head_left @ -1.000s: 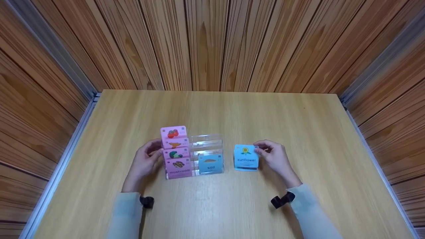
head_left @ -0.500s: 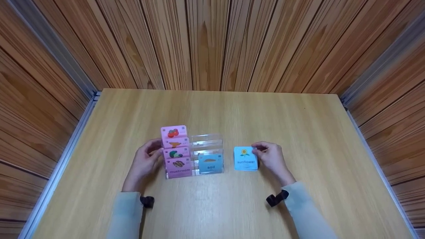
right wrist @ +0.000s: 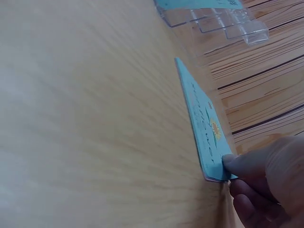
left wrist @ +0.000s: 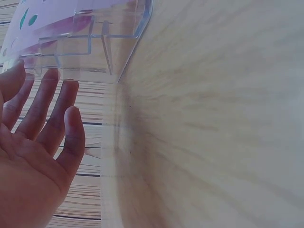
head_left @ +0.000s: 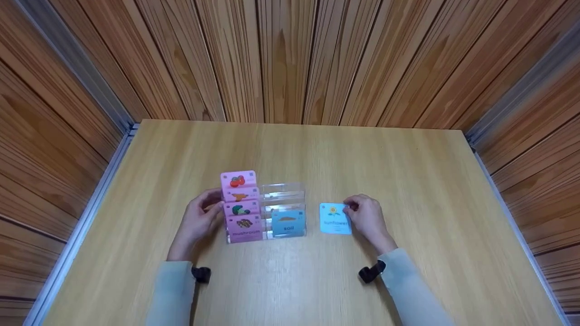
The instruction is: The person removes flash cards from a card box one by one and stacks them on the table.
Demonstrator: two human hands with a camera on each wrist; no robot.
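In the head view my right hand (head_left: 366,219) pinches the top right corner of a blue sunflower card (head_left: 334,219). The right wrist view shows the thumb (right wrist: 232,164) on the face of this sunflower card (right wrist: 204,126), which looks thicker than one card, with a pinkish layer at its lower corner. My left hand (head_left: 198,222) touches the left side of a clear stepped card holder (head_left: 283,188). Its fingers (left wrist: 47,102) are loosely extended, tips at the clear edge. Pink cards fill the holder's left column, a mushroom card (head_left: 244,229) in front. A blue soil card (head_left: 288,223) stands front right.
Behind the mushroom card stand pink cards with broccoli (head_left: 241,208), carrot (head_left: 240,195) and tomatoes (head_left: 238,180). The wooden table (head_left: 290,285) is enclosed by plank walls (head_left: 283,59) at the back and sides. Each wrist wears a black camera (head_left: 371,272).
My right hand has moved slightly left and toward me with the sunflower card. The blue card edge that showed beneath it is now covered. My left hand keeps its place at the holder.
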